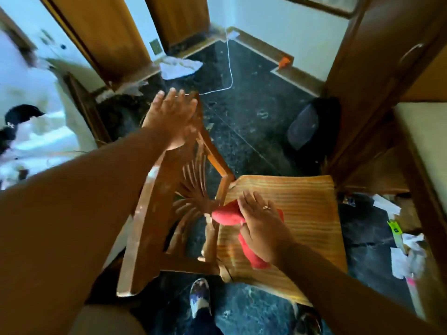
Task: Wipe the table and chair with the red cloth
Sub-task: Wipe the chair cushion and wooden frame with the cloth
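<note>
A wooden chair (154, 213) with a carved fan-shaped back stands below me, its striped orange seat cushion (307, 213) to the right. My right hand (261, 226) lies flat on the red cloth (227, 215), pressing it onto the cushion's near left part; the cloth shows on both sides of the hand. My left hand (170, 117) reaches forward over the far top end of the chair back, fingers together and extended, nothing in it. Whether it touches the wood is unclear. A table edge (420, 151) with a pale top shows at the right.
Dark speckled floor (254, 122) surrounds the chair. A white rag (180, 67) and white cable lie at the back, a dark bag (307, 126) by the wooden cabinet at right, paper scraps (401, 252) on the right floor. My feet (199, 296) stand just behind the chair.
</note>
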